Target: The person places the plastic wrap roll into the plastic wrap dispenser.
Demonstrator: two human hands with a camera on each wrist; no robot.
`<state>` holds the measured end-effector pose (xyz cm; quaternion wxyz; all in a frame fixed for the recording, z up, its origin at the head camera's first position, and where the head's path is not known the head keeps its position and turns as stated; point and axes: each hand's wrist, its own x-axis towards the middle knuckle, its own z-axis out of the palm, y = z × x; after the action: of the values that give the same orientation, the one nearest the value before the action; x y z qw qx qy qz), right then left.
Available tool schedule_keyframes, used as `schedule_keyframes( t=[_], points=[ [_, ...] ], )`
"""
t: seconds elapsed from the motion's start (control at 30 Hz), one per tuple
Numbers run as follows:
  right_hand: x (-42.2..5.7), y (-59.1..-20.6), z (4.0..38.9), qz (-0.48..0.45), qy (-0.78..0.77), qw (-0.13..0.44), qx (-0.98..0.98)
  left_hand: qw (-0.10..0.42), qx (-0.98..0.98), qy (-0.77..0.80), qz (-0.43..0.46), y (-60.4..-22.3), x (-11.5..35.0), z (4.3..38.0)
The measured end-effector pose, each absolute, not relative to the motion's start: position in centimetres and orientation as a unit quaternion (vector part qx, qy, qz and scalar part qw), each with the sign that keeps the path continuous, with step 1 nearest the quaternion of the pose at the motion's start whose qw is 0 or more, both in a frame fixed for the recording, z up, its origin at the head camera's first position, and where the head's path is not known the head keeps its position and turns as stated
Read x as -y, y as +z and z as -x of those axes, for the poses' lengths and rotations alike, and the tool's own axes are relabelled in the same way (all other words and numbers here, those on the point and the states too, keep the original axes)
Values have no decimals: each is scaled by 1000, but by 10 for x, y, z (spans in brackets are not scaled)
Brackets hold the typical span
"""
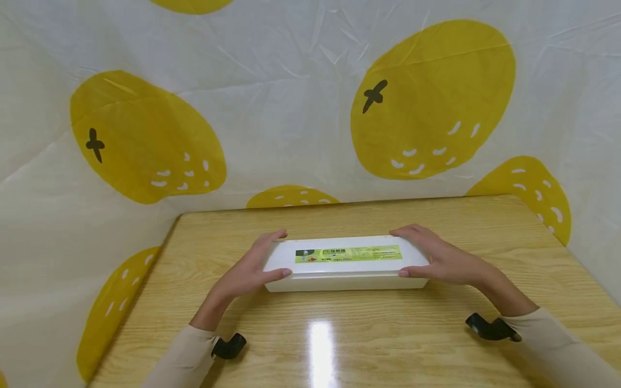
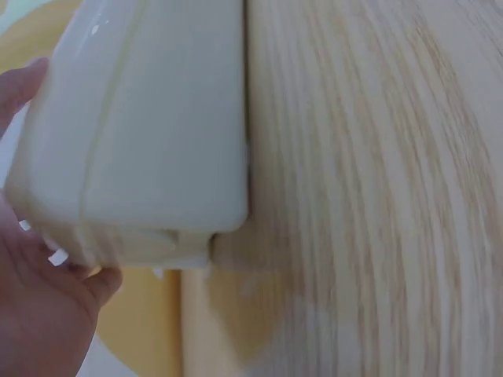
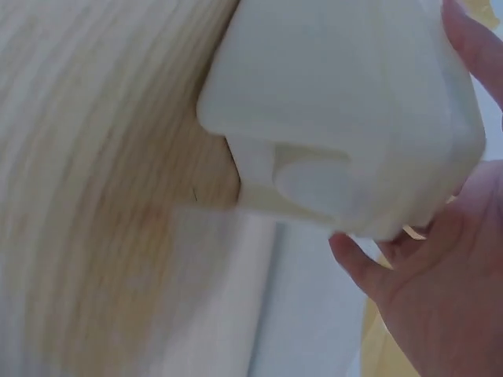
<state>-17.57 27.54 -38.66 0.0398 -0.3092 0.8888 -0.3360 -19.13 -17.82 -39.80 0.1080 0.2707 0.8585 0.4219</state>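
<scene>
A long white cling film box [image 1: 347, 268] lies across the wooden table, its green printed label [image 1: 348, 254] facing up. My left hand [image 1: 247, 268] grips its left end, thumb along the near top edge and fingers round the far side. At the opposite end my right hand [image 1: 446, 260] holds it the same way. In the left wrist view, the thumb presses the side of the box [image 2: 169, 118] and fingertips curl at its end. The right wrist view shows a recess in the end of the box [image 3: 330, 86], with fingers close below it.
The wood-grain table [image 1: 271, 334] reaches back to a pale sheet [image 1: 286, 124] printed with yellow fruit, which hangs behind and along the sides. Dark wrist mounts [image 1: 490, 327] stick out from both beige sleeves [image 1: 181, 358]. A bright light reflection lies on the tabletop in front.
</scene>
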Motion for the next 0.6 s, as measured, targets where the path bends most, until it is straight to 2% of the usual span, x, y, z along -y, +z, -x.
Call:
schedule_keyframes(
  t=[0.2,0.6],
  points=[
    [-262,-395,177,305,-322,-8,-896,105,-869,397,-275,-397,172,193],
    [-258,-387,179,288,-290,1,-913,101,-890,340,-285,-384,163,196]
  ],
)
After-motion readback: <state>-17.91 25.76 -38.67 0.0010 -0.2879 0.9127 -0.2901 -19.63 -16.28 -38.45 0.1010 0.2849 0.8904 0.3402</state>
